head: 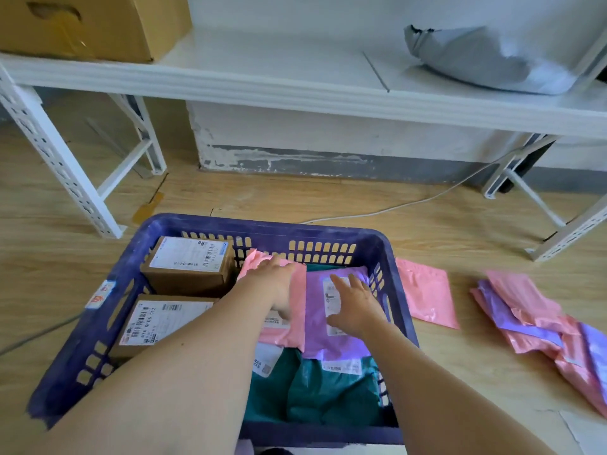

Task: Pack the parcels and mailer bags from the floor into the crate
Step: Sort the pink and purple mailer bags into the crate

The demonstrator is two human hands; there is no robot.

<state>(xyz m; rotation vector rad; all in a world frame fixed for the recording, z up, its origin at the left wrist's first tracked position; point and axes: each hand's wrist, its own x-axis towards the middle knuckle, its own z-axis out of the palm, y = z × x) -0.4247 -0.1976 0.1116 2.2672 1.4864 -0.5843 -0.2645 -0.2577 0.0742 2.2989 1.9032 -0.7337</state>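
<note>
A blue slotted crate (331, 236) stands on the wooden floor before me. Two labelled cardboard parcels (187, 266) lie along its left side. A pink mailer bag (297, 310) and a purple mailer bag (317, 336) lie side by side on top of green bags (315, 395). My left hand (274, 279) presses flat on the pink bag. My right hand (353, 305) rests with spread fingers on the purple bag's white label. To the right of the crate, a single pink bag (425, 293) and a loose pile of pink and purple bags (538, 323) lie on the floor.
A white metal shelf (295, 83) stretches across behind the crate, carrying a cardboard box (95, 24) and a grey bag (486, 57). Its legs (62, 165) stand left and right of the crate. A white cable (410, 203) runs along the floor.
</note>
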